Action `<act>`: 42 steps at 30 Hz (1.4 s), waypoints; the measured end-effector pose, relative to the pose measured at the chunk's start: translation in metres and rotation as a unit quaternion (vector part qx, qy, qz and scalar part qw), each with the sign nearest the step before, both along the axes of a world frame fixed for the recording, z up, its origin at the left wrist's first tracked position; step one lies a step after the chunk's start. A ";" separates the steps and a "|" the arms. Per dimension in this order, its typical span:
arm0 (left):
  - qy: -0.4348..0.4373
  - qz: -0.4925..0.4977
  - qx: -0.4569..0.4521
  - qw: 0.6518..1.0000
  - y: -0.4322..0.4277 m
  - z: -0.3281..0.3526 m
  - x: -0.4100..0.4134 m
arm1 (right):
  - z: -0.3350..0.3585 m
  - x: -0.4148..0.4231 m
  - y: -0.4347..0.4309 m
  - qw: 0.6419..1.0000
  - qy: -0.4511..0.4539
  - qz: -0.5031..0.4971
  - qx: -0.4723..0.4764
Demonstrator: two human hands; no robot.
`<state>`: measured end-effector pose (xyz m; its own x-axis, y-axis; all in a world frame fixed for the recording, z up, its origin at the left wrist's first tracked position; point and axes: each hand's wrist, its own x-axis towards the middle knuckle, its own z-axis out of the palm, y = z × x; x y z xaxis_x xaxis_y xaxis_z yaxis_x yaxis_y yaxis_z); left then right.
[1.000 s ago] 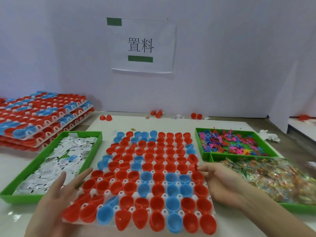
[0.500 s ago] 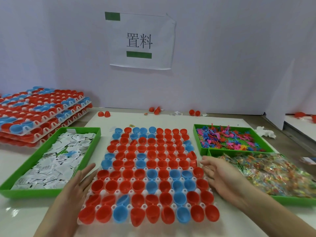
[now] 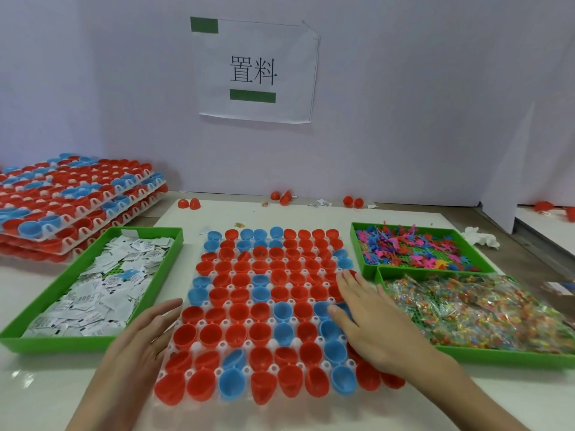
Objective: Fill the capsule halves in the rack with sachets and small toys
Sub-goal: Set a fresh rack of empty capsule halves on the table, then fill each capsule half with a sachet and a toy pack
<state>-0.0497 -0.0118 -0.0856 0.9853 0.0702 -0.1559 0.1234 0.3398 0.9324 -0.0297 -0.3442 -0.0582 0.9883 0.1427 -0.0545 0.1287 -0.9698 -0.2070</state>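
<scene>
A white rack point(image 3: 199, 346) full of red and blue capsule halves lies in the middle of the table. My left hand point(image 3: 146, 340) rests flat against the rack's left edge, fingers straight. My right hand point(image 3: 373, 321) lies flat over the rack's right side, covering some halves. Left of the rack is a green tray of white sachets point(image 3: 102, 284). To the right are a green tray of small coloured toys point(image 3: 410, 247) and a green tray of clear-wrapped coloured packets point(image 3: 479, 312). Neither hand holds anything.
A stack of filled racks point(image 3: 68, 200) stands at the far left. Loose red capsule halves point(image 3: 189, 203) lie along the back wall under a paper sign point(image 3: 253, 70). A crumpled white tissue point(image 3: 479, 237) lies at the right.
The rack has slid slightly away from me. My right hand moved from the rack's right edge onto its top; my left hand stays at the left edge.
</scene>
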 end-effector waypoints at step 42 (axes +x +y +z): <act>-0.179 -0.061 0.581 0.792 -0.036 0.058 0.027 | 0.018 0.080 0.076 0.983 -0.039 0.178 0.016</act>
<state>-0.0225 -0.0478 -0.0273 0.9621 -0.1387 0.2347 -0.2544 -0.7661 0.5902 0.0505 -0.2685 -0.0403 0.8767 0.4801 0.0294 0.4748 -0.8540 -0.2126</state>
